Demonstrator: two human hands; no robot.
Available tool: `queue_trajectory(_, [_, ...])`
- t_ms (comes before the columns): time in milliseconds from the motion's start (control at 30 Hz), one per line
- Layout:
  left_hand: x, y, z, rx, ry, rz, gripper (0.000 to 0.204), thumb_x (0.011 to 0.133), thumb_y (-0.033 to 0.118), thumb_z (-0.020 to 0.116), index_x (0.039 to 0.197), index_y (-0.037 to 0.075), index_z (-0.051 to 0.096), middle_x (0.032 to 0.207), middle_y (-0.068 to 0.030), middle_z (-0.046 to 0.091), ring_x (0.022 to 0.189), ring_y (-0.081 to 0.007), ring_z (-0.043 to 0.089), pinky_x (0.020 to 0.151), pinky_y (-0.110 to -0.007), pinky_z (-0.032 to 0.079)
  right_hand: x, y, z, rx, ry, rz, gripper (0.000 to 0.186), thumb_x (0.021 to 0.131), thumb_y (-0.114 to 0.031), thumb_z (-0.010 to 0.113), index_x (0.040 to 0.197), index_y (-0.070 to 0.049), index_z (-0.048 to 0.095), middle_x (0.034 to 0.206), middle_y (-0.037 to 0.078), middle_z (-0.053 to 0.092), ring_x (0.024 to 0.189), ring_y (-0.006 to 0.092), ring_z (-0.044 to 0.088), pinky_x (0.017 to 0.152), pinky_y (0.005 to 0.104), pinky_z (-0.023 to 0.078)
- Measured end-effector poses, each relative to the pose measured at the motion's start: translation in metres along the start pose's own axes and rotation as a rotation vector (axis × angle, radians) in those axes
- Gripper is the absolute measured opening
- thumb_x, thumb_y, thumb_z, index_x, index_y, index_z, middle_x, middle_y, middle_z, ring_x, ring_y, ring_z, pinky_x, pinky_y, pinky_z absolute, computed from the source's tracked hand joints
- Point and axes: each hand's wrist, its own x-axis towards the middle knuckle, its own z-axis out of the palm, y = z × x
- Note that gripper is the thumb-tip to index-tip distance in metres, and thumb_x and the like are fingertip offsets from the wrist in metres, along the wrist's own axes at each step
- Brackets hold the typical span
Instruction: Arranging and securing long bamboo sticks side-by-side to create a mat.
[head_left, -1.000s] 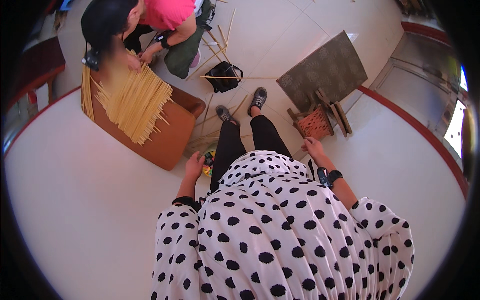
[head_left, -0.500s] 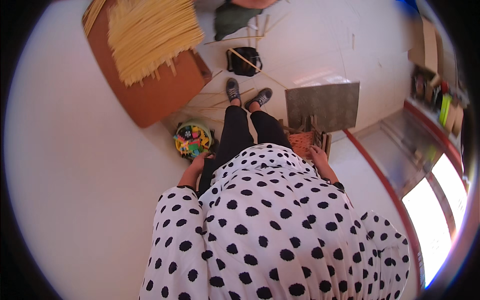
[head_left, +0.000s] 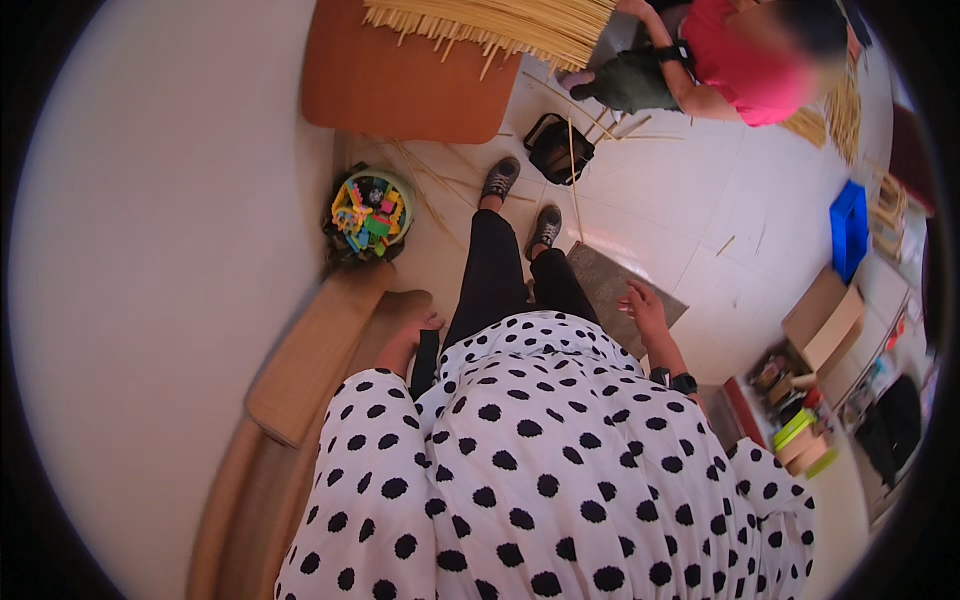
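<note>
My left hand (head_left: 424,328) hangs beside my left thigh, partly in shadow. Its visible fingers are loose and hold nothing that I can see; a black strip (head_left: 425,358) shows next to the wrist. On the other side, my right hand (head_left: 641,303) is held away from my leg, empty, its fingers apart and slightly bent. Below it on the floor lies a grey-brown board (head_left: 607,283), partly covered by my leg and hand. Dark bands (head_left: 675,380) circle my right wrist.
A brown table (head_left: 400,85) bears many thin pale sticks (head_left: 490,25). A tub of colourful toy blocks (head_left: 368,214) stands left, above a wooden bench (head_left: 320,350). Ahead are a black bag (head_left: 558,150), loose sticks and a seated person in pink (head_left: 735,60). Boxes (head_left: 825,315) stand right.
My view has turned right and I have moved: the table shifts up and right, and the person and bench come into view. My right hand has moved outward from my side.
</note>
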Motion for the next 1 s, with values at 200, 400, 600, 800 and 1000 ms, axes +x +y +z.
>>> queue_trajectory(200, [0.019,-0.085,0.069,-0.136,-0.055,0.066,0.069,0.091,0.044,0.057,0.139,-0.003,0.046,0.139,-0.0253,0.051,0.128,-0.0349,0.051,0.106,-0.039,0.039,-0.016,0.075,-0.013,-0.038,0.011,0.011,0.045,0.099,-0.032,0.052,0.135,-0.006,0.052,0.097,0.009,0.071,0.083,0.0140,0.067,0.070,0.0263,0.049])
queue_trajectory(400, [0.032,-0.162,0.122,-0.058,-0.002,0.248,0.055,0.090,0.041,0.053,0.123,-0.003,0.058,0.125,-0.0228,0.061,0.116,-0.0328,0.058,0.098,-0.039,0.043,-0.018,0.164,-0.043,-0.402,0.070,0.059,0.045,0.096,-0.035,0.055,0.127,-0.003,0.058,0.088,0.011,0.071,0.067,0.0178,0.067,0.055,0.0294,0.047])
queue_trajectory(600, [0.068,-0.280,0.195,-0.097,-0.005,0.501,0.043,0.092,0.037,0.052,0.105,-0.002,0.066,0.106,-0.0186,0.067,0.097,-0.0303,0.062,0.084,-0.044,0.048,-0.046,0.161,-0.040,-0.450,0.050,0.057,0.046,0.096,-0.035,0.053,0.130,-0.005,0.055,0.094,0.011,0.071,0.074,0.0187,0.067,0.060,0.0323,0.045])
queue_trajectory(800, [0.002,-0.361,0.217,-0.913,0.110,0.068,0.033,0.086,0.039,0.061,0.097,0.010,0.071,0.085,-0.0098,0.068,0.074,-0.0218,0.063,0.062,-0.043,0.049,-0.081,0.133,0.075,-0.543,0.040,-0.062,0.046,0.098,-0.038,0.051,0.131,-0.008,0.055,0.097,0.009,0.070,0.083,0.0188,0.066,0.072,0.0348,0.047])
queue_trajectory(1000, [0.074,-0.412,0.285,-1.293,-0.001,0.133,0.031,0.087,0.036,0.060,0.094,0.007,0.069,0.087,-0.0108,0.067,0.078,-0.0213,0.062,0.067,-0.040,0.049,-0.103,0.099,0.149,-0.735,-0.040,-0.160,0.044,0.099,-0.035,0.051,0.133,-0.007,0.054,0.097,0.010,0.071,0.080,0.0176,0.066,0.070,0.0330,0.048])
